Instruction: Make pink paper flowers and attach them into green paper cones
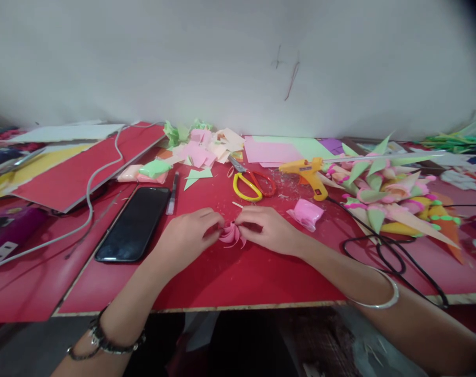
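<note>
A small pink paper flower with thin curling petals is held low over the red tabletop. My left hand pinches its left side between thumb and fingers. From the other side, my right hand grips the flower's right edge, fingers bent. A thin pale stick shows just behind the right fingers; whether they touch it I cannot tell. Beyond the hands lie scissors with one yellow and one red handle. To the right of my right hand is a pink packet.
A black phone lies left of my left hand, beside a pen. A yellow glue gun with a looping black cord sits behind right, near piled paper cones. Paper scraps lie at the back. A white cable crosses the left.
</note>
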The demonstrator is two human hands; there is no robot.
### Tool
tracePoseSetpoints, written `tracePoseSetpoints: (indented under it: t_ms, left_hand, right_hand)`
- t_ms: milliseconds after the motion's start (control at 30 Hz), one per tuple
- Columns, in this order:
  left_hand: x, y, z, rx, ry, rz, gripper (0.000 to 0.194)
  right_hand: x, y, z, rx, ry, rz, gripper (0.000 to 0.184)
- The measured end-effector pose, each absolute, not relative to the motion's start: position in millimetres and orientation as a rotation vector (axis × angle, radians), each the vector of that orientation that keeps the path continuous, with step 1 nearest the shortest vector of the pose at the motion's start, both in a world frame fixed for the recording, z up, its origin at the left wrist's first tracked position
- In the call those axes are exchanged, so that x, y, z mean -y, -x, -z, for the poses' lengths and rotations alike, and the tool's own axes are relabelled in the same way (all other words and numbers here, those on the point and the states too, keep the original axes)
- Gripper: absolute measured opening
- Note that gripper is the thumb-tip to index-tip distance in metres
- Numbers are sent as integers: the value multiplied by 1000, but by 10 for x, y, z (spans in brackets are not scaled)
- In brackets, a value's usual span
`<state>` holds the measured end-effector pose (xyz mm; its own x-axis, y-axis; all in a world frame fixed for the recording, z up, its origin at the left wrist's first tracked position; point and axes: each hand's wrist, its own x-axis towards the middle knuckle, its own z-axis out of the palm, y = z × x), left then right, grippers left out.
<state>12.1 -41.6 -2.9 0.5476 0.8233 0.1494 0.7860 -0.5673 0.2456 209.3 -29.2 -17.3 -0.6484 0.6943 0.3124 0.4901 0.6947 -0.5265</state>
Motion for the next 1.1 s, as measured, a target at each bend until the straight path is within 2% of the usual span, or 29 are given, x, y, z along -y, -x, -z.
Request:
tracePoseSetpoints:
  t_ms: [333, 1100]
  left_hand:
    - [423, -123, 49, -1166, -2615, -498, 17]
    - [434, -135, 44, -1211, -2655, -449, 23]
  right_hand:
    - [296, -2099, 183, 2390, 942, -534, 9]
    - [311, -2100, 131, 2312, 853, -732, 9]
